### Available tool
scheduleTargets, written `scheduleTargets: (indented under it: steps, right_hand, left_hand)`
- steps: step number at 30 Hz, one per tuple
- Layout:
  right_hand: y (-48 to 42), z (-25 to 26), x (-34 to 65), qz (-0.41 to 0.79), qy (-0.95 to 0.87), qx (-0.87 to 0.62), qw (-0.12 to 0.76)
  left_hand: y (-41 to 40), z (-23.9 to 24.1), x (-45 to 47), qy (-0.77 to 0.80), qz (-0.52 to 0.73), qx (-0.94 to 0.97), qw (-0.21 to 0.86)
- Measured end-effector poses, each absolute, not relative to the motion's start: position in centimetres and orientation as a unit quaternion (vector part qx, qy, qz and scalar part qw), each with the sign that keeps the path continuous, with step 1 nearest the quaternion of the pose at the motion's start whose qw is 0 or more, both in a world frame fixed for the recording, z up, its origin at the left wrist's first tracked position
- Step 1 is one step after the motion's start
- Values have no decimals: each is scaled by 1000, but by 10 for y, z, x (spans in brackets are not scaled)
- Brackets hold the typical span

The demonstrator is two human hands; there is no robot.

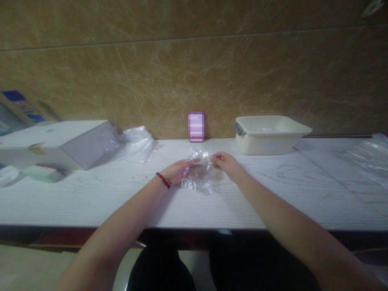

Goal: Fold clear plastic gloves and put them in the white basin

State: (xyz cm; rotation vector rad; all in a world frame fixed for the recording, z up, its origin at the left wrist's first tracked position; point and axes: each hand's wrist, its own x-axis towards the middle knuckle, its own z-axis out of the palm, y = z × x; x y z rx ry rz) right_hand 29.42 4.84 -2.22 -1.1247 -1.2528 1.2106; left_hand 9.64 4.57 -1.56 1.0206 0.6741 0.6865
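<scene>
A crinkled clear plastic bag point(198, 178) is between my two hands, just above the white table. My right hand point(226, 162) is closed, pinching the bag's upper right edge between thumb and fingertips. My left hand point(178, 170), with a dark red bead bracelet point(163, 180) at the wrist, grips the bag's left side. Its thumb lies near the top, and the fingers show blurred through the film. I cannot make out anything inside the bag.
A cream plastic tub point(263, 143) with a grey handle stands back right. At left sit a white box point(75, 145), more clear plastic point(138, 141) and a pale green block point(44, 173). A pink-edged card or screen point(196, 126) leans on the tiled wall. Clear packaging point(371, 157) lies far right.
</scene>
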Motion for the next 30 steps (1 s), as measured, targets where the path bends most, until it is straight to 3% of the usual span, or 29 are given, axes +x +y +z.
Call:
scheduleTargets:
  steps: [7,11,17,21,30]
  right_hand:
    - [47,-21,294,511,-507,-461,519]
    - [43,-16,294,581,-444,-435,526]
    - [34,-11,296,677,-469,-397,404]
    - [32,-13,294,658,-507,-414,371]
    - [38,-17,293,622,-489,-449,416]
  left_hand:
    - [47,-17,98,310,326,459,766]
    - [47,-14,97,303,345,448,767]
    - [49,-12,94,300,371,417,774]
    - [49,-11,94,302,381,410,772]
    - [48,-9,92,282,369,450,763]
